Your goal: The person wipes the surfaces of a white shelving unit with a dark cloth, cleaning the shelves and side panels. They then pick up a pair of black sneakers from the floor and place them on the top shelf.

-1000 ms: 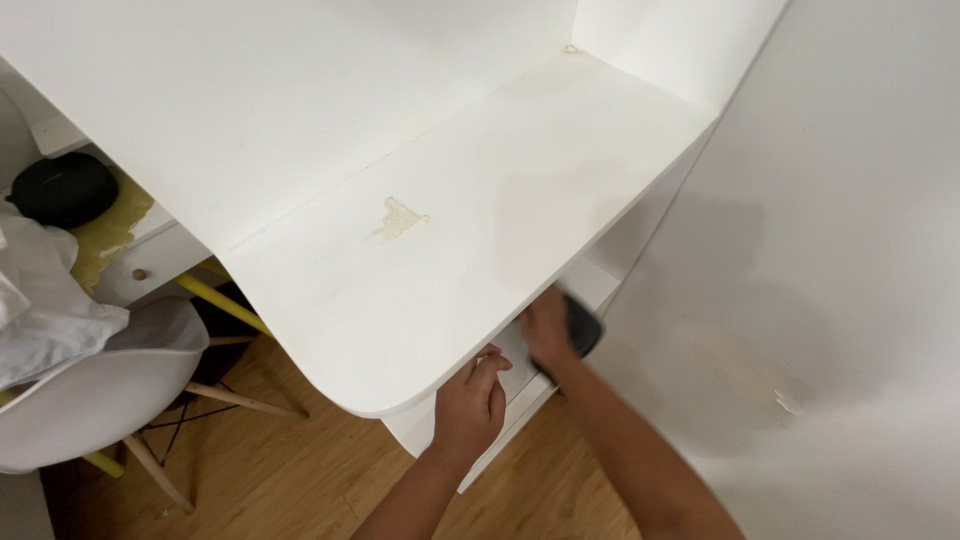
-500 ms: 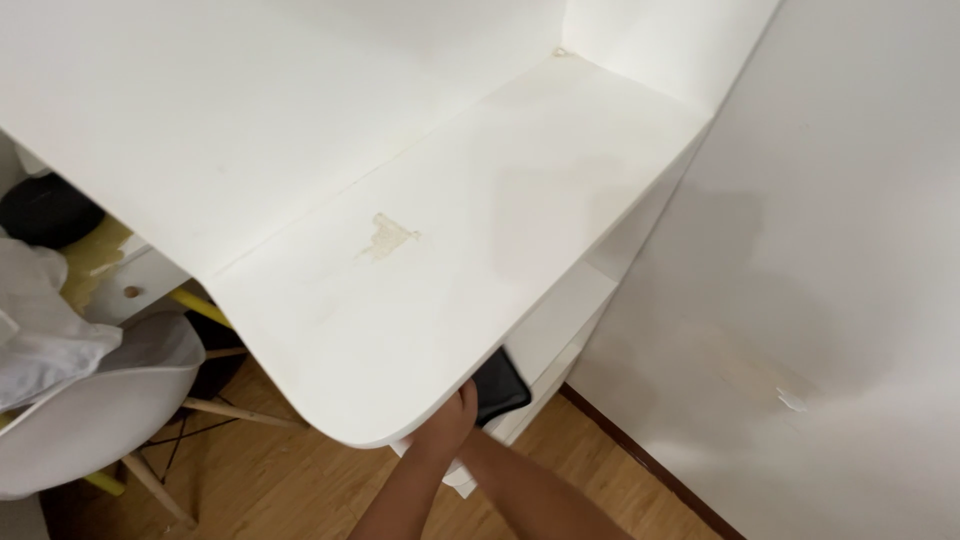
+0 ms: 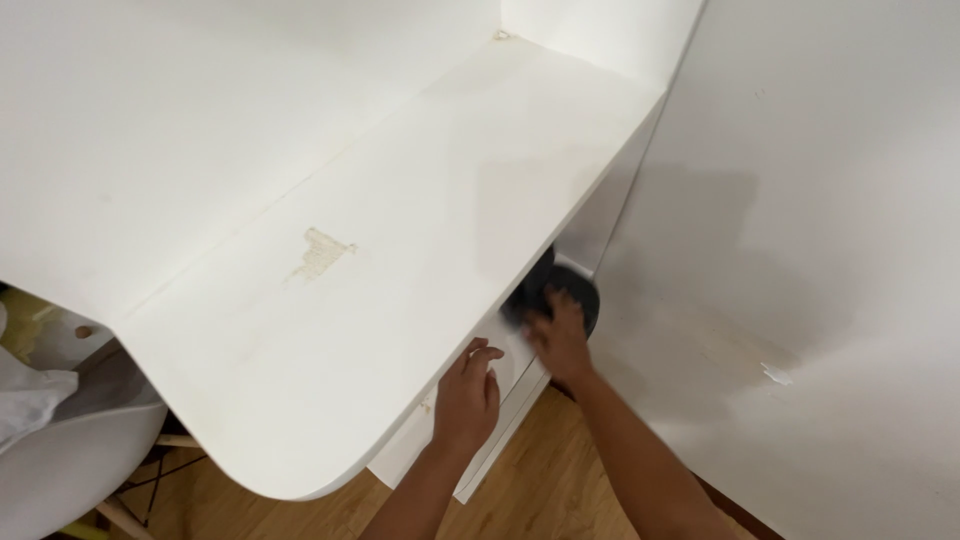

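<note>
At far left, a white moulded plastic chair (image 3: 70, 470) with crumpled pale cloth (image 3: 25, 400) beside it, over warm wooden plank flooring (image 3: 540, 495). Above, a broad white laminate desk top (image 3: 330, 340) with rounded front corner and a small chipped, yellowish patch (image 3: 320, 252). Under its front edge, left hand (image 3: 466, 397), fingers curled and resting on the white lower shelf panel (image 3: 510, 350). Just right, right hand (image 3: 558, 338), blurred, fingers seemingly spread flat over a round black object (image 3: 585, 290) sitting on that lower shelf, half hidden beneath the desk top; grip hard to tell. Further right, a plain white wall (image 3: 830, 220) with a scuffed, flaked spot (image 3: 775, 375).
</note>
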